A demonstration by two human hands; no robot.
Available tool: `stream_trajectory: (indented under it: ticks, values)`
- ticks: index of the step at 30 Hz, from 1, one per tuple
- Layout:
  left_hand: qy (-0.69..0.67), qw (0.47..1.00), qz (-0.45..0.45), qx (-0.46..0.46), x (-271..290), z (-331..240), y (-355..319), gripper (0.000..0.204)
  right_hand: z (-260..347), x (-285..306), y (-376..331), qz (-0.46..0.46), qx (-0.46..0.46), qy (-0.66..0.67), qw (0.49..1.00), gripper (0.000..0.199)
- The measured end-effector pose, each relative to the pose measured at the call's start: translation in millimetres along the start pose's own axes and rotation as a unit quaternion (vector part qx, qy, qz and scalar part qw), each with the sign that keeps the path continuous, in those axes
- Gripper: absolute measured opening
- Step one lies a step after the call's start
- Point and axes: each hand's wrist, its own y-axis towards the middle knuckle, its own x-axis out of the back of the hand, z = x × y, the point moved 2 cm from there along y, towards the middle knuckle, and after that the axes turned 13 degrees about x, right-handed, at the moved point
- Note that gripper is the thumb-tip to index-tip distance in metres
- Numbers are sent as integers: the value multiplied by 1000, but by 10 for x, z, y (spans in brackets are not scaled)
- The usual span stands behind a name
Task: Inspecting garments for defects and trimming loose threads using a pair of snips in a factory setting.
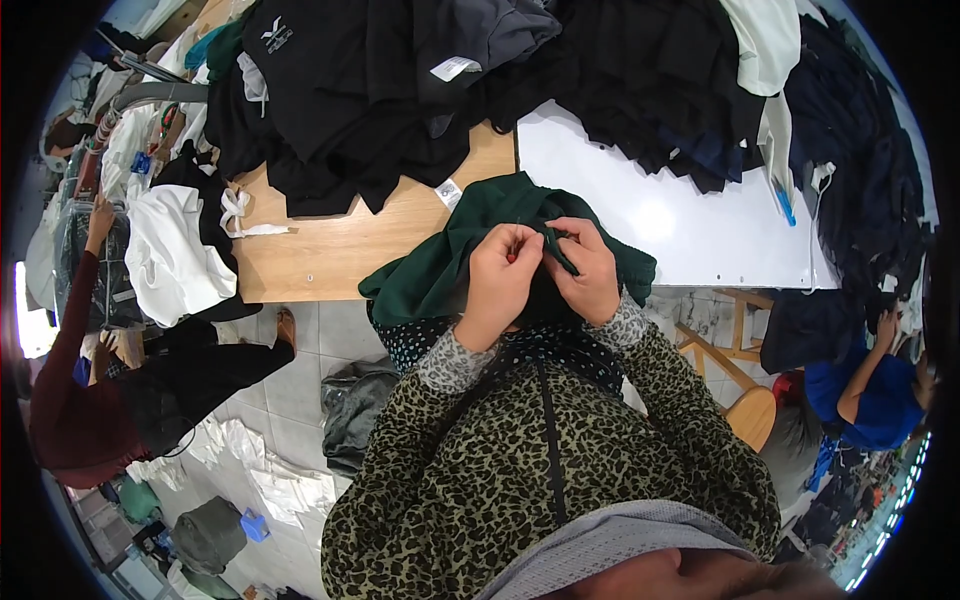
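Observation:
A dark green garment lies bunched at the near edge of the table, partly hanging over it. My left hand and my right hand are close together on it, both pinching a fold of the green cloth near its middle. Something small and red shows between the fingers of my left hand; I cannot tell what it is. My sleeves are leopard-patterned with grey cuffs.
A big heap of black garments covers the far side of the wooden table and white board. White clothes pile at the left. One person sits at the left, another at the right. Cloth scraps lie on the floor.

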Motion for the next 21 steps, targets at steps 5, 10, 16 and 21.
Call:
stream_trajectory:
  ticks: [5, 10, 16, 21]
  values:
    - [-175, 964, 85, 184, 44, 3, 16, 10, 11, 8, 3, -6, -15, 36, 999, 13]
    - [-235, 948, 95, 192, 71, 25, 49, 9, 14, 32, 14, 1, -11, 37, 999, 13]
    - [6, 1000, 23, -1, 131, -13, -65, 33, -4, 26, 5, -9, -40, 55, 998, 13]
    - [141, 987, 73, -32, 188, -80, -215, 44, 1, 29, 20, -10, -73, 77, 994, 14]
